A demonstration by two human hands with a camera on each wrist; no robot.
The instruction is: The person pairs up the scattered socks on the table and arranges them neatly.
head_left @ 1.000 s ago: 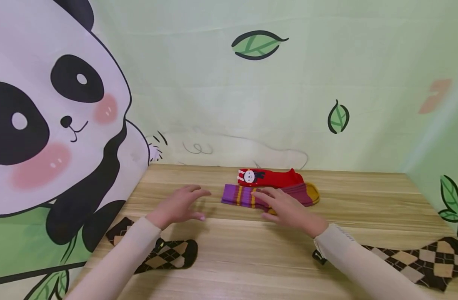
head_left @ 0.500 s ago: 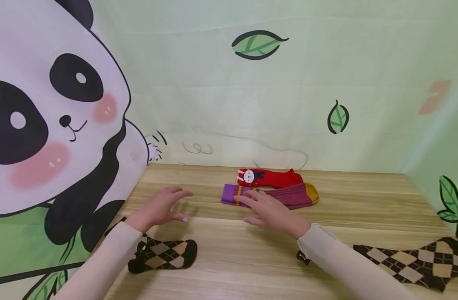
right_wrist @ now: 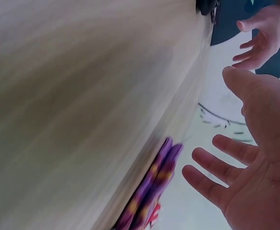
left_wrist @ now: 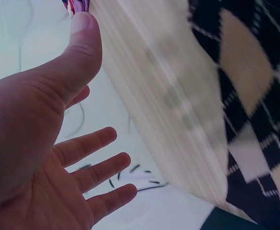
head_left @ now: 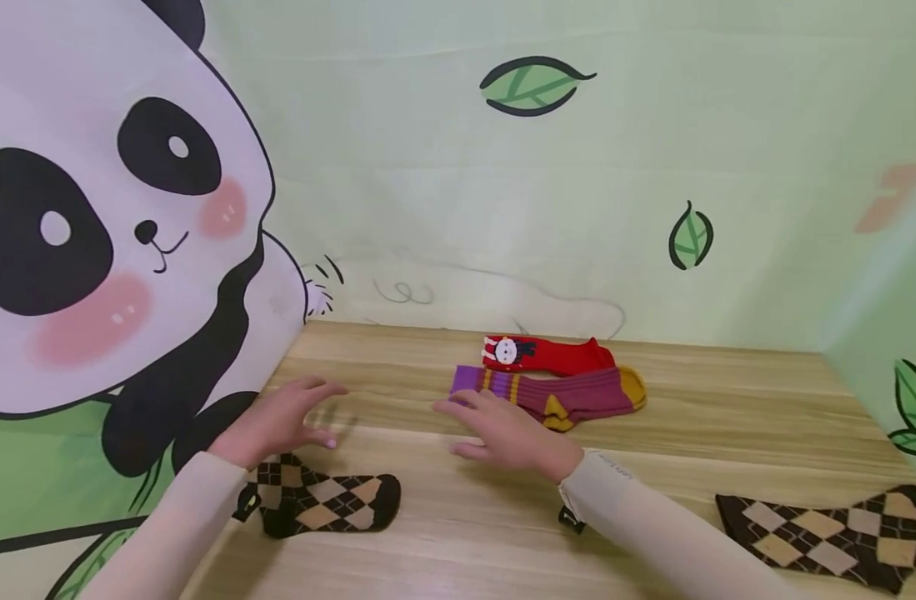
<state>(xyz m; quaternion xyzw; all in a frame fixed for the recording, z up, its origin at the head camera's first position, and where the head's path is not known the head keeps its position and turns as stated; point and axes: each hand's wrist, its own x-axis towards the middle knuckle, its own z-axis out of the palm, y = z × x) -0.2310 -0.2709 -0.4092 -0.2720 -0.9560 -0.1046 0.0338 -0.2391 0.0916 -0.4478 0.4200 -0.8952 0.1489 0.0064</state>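
Observation:
My left hand (head_left: 281, 421) hovers over the left side of the table, fingers spread and holding nothing. Below and beside it lies a brown argyle sock (head_left: 330, 500), also large in the left wrist view, where the sock (left_wrist: 250, 72) fills the right side. My right hand (head_left: 506, 433) is held above the middle of the table, its fingers loosely extended and nothing in them. Just behind it lies a purple sock (head_left: 578, 392) with yellow stripes, heel and toe. Against that rests a red sock (head_left: 558, 357) with a white cartoon face. The right hand hides part of the purple sock's cuff.
A second brown argyle sock (head_left: 825, 533) lies at the right front, cut off by the frame edge. The wooden table (head_left: 698, 433) meets a pale green backdrop (head_left: 427, 167) behind, with a printed panda (head_left: 165, 250) on the left.
Both hands have moved left, still without holding anything. The right hand has slid off the purple sock's middle, uncovering its yellow heel. The view has shifted slightly; the socks lie as before.

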